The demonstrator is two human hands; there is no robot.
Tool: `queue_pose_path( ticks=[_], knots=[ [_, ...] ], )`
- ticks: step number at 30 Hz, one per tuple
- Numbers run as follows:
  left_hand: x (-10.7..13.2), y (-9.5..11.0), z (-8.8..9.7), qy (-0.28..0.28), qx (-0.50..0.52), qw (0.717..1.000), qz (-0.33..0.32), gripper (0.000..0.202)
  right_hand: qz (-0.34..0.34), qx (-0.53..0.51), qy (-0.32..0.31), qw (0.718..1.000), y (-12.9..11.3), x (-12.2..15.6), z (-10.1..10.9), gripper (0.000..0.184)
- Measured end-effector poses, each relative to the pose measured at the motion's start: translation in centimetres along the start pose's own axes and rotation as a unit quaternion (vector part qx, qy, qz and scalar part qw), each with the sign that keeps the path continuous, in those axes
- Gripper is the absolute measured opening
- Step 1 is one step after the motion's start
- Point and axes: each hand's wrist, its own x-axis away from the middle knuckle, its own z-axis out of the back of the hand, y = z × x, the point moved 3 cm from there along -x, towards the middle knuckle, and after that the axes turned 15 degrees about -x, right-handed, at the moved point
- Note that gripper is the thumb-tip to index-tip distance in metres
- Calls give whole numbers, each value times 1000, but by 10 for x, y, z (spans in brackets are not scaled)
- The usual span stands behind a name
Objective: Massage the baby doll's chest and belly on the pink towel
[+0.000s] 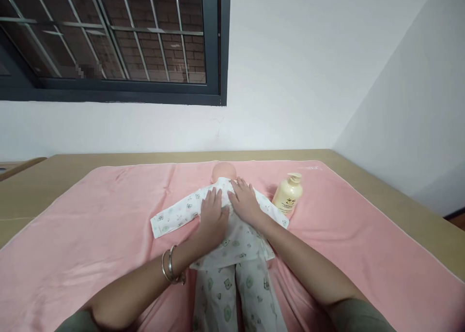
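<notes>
A baby doll (224,170) lies on a pink blanket, its bald head toward the wall. It wears a white long-sleeved top (237,240) printed with small animals and matching trousers (250,288). My left hand (213,218) rests on the upper part of the top, left of its middle, fingers stretched toward the doll's head. On the other side, my right hand (246,201) lies flat near the doll's shoulder, fingers spread. Neither hand grips anything. The doll's own hands are hidden in the sleeves.
A pale yellow pump bottle (288,194) stands right of the doll, beside its sleeve. The pink blanket (345,240) covers much of a tan surface (417,216). Behind are a white wall (283,80) and a dark-framed barred window (214,46).
</notes>
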Motion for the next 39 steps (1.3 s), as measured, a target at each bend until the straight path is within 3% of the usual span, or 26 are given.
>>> queue_pose_path(
  ticks=[4,6,13,16,20,23,27,30,35,39],
  knots=[
    [-37,-30,1,-1,43,998,47,51,105,27,20,994,-32,42,-20,57],
    [-43,-36,1,3,47,997,53,51,148,15,13,989,-36,46,-22,56],
    [-4,-4,-1,33,-52,997,-45,51,30,-24,27,999,10,-9,3,50],
    [-10,-8,0,17,-41,998,-43,51,31,-1,46,998,0,9,-6,51],
    [-32,-30,4,19,29,999,4,49,129,20,40,991,-27,44,-25,54],
    [-32,-30,5,24,20,999,9,50,145,-4,27,989,-22,33,-22,51],
    [-15,-9,11,27,-22,999,-37,45,60,-37,39,997,5,-2,-5,48],
    [-12,-1,18,37,-5,996,-76,42,36,-11,51,998,3,3,-5,51],
    [-32,-22,17,56,14,998,-23,45,147,23,21,989,-31,42,-21,54],
    [-38,-34,5,44,22,999,5,44,88,2,25,996,-20,25,-14,50]
  ],
)
